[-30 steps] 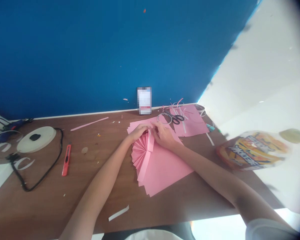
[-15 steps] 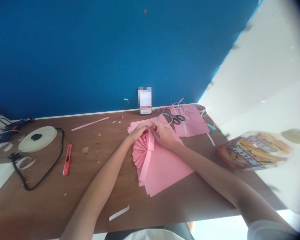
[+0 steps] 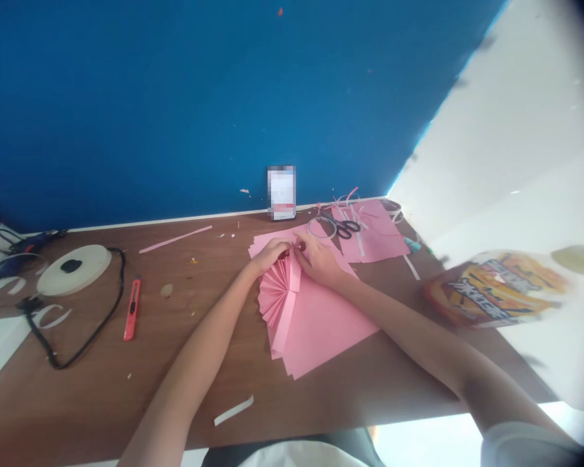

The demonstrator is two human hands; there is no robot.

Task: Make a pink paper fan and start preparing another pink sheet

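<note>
A pink pleated paper fan (image 3: 277, 292) lies on a stack of pink paper sheets (image 3: 321, 324) on the brown table (image 3: 185, 350). My left hand (image 3: 270, 254) pinches the top of the fan's folds from the left. My right hand (image 3: 316, 259) pinches the same gathered end from the right, fingers closed on the paper. The two hands almost touch at the far end of the fan.
Black-handled scissors (image 3: 343, 227) and a tape roll (image 3: 321, 227) lie on another pink sheet (image 3: 374, 237) behind. An orange utility knife (image 3: 131, 309), a white round device (image 3: 74, 268) with black cable, paper strips (image 3: 233, 410) and a snack bag (image 3: 496, 285) surround the work. A blue wall stands behind.
Both hands stay on the fan's gathered end; the fingers have shifted slightly closer together. The view has tilted a little.
</note>
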